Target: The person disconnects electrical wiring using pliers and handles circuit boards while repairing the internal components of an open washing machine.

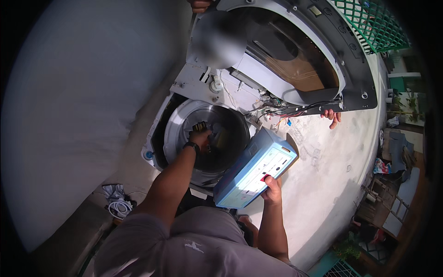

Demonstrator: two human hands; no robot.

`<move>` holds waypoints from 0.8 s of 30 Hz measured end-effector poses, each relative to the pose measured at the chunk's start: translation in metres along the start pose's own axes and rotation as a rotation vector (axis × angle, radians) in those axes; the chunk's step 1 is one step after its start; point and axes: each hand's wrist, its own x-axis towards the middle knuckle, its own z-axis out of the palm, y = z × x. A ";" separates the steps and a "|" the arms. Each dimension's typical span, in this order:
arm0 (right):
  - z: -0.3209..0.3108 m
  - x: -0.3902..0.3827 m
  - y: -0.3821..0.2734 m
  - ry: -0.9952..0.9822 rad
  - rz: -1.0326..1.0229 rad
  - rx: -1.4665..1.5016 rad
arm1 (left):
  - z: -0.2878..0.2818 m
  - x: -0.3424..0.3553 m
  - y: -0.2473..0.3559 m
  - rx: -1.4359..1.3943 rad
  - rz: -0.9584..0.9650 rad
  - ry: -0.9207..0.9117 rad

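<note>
A top-loading washing machine stands before me, its round tub (173, 122) uncovered. My left hand (200, 137) reaches down into the tub, closed on a black and yellow object (200, 126) whose kind I cannot make out. Other yellowish shapes lie deeper in the tub, blurred by shadow. To the right, my right hand (272, 188) grips a long blue and white cardboard box (254, 173), thumb on its printed face beside a red patch. The box is tilted against the tub's right side, one end flap open.
Another person holds up the machine's top panel with its lid (360, 87); one hand (331, 118) shows at its lower edge. Loose wires (277, 115) hang between panel and body. A coiled white hose (120, 208) lies at left. Green lattice (378, 27) stands far right.
</note>
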 end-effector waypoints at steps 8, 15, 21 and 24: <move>0.067 0.014 0.008 -0.133 0.127 -0.008 | -0.097 -0.196 0.097 0.096 0.355 -0.389; 0.119 0.042 0.021 0.005 0.141 0.063 | -0.152 -0.293 0.138 0.103 0.531 -0.558; 0.143 0.053 0.019 -0.045 0.151 0.061 | -0.160 -0.306 0.146 0.049 0.510 -0.648; 0.153 0.055 0.018 -0.068 0.147 0.044 | -0.164 -0.305 0.148 0.020 0.482 -0.712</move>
